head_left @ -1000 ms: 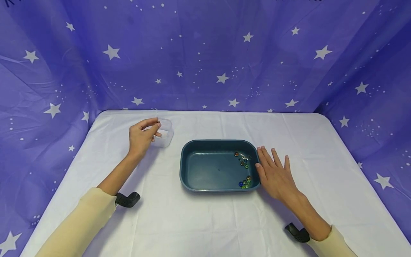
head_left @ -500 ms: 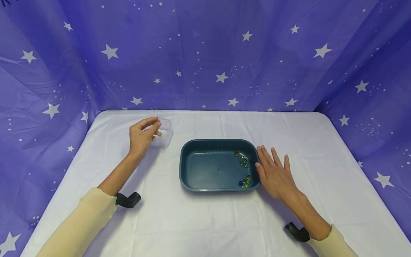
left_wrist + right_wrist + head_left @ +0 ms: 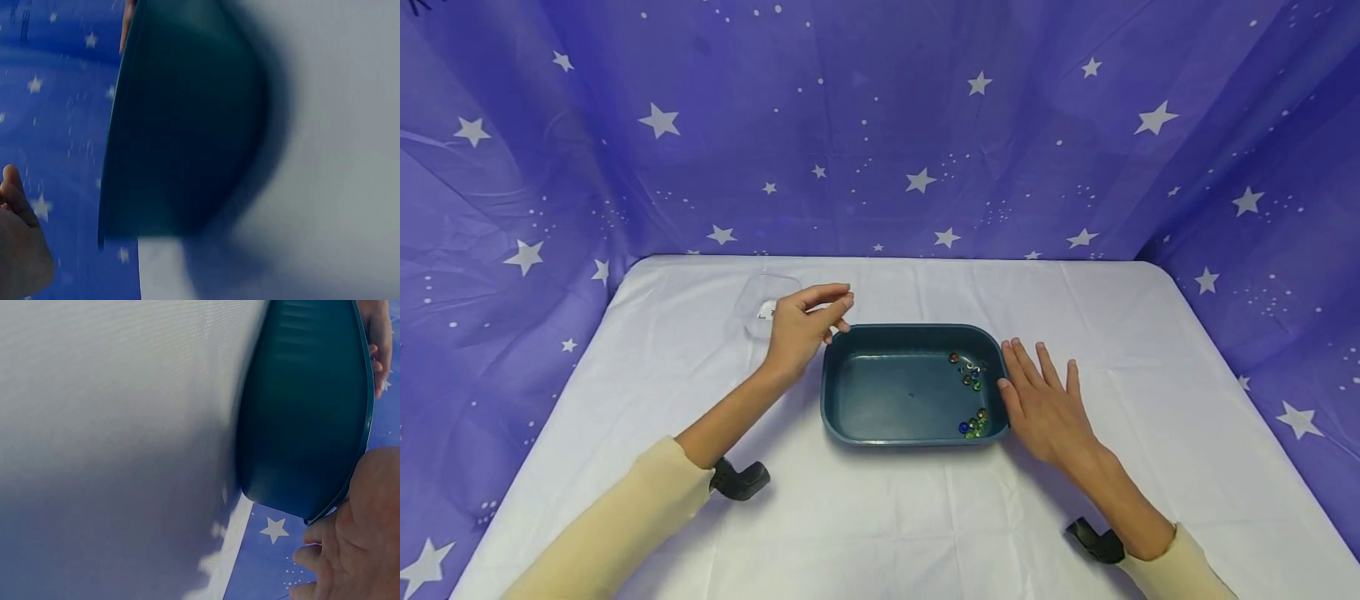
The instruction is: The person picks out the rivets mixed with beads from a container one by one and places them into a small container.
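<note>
My left hand (image 3: 805, 321) is over the back left corner of a dark teal plastic tub (image 3: 880, 442). Its thumb and index fingertips come close together, and I cannot tell whether anything sits between them. Inside the tub, several glass marbles (image 3: 974, 428) lie in the front right corner. More marbles, with small shiny bits among them, make a second cluster (image 3: 970, 375) farther back. My right hand (image 3: 1047, 412) lies flat with fingers spread, its thumb and index side against the tub's right wall. In the right wrist view, its fingers reach along the tub's rim (image 3: 369, 419).
Behind my left hand stands a clear plastic container (image 3: 763, 293) with a white patch with dark marks in it. White cloth (image 3: 895, 525) covers the table, and a purple starry curtain (image 3: 880, 133) hangs behind and along both sides.
The left hand has moved right, from over the clear container to the tub's back left corner, fingertips still close together. My right hand and the tub stay put.
</note>
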A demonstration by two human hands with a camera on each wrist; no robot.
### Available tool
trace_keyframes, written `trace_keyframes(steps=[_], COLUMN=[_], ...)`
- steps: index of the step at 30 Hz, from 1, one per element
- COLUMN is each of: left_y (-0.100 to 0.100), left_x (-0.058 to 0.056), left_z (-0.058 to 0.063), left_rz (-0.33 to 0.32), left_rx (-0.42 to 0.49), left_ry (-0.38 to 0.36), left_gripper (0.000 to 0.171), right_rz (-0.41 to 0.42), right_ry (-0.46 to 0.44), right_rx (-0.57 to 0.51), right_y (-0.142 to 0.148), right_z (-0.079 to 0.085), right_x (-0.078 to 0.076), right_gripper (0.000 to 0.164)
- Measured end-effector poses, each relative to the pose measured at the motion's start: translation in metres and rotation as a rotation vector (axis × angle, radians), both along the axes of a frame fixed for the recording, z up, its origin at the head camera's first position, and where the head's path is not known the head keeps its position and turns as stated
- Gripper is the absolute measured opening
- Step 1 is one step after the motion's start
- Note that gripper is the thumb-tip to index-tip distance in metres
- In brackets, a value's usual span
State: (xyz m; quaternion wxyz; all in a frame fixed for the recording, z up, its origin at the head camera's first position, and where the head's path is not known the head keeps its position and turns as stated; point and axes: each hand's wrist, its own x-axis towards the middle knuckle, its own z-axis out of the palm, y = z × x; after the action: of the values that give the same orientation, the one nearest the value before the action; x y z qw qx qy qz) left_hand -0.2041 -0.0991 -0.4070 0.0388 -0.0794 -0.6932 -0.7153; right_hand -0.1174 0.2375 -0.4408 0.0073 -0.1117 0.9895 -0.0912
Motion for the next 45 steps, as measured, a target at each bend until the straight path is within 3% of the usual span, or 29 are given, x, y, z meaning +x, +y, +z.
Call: trace_keyframes(steps=[4, 9, 15, 24, 28, 36, 45], left_y=[0.028, 0.061, 0.094, 0.116, 0.122, 0.128, 0.132], left_x=[0.007, 0.014, 0.018, 0.015, 0.013, 0.013, 0.014], left_z=[0.0, -0.006, -0.017, -0.031, -0.04, -0.048, -0.056], left_rz=[-0.098, -0.199, -0.271, -0.253, -0.255, -0.236, -0.252], left_rx=[-0.001, -0.074, -0.17, -0.172, -0.19, -0.347, -0.453], left_ry=[-0.004, 0.015, 0.027, -0.045, -0.039, -0.002, 0.03], left_gripper=[0.026, 0.025, 0.025, 0.022, 0.02, 0.017, 0.015], right_rz=[0.002, -0.001, -0.003, 0.006, 0.009, 0.008, 0.001], right_ry=[0.001, 0.003, 0.006, 0.014, 0.016, 0.014, -0.008], right_rx=[0.008, 0.016, 0.016, 0.016, 0.014, 0.024, 0.015], right_y=[0.001, 0.001, 0.0, -0.001, -0.001, 0.0, 0.001], right_z=[0.0, 0.0, 0.001, 0.0, 0.001, 0.001, -0.001], right_x=[-0.001, 0.0, -0.001, -0.002, -0.003, -0.002, 0.0], right_gripper=[0.059, 0.059, 0.058, 0.059, 0.059, 0.059, 0.059])
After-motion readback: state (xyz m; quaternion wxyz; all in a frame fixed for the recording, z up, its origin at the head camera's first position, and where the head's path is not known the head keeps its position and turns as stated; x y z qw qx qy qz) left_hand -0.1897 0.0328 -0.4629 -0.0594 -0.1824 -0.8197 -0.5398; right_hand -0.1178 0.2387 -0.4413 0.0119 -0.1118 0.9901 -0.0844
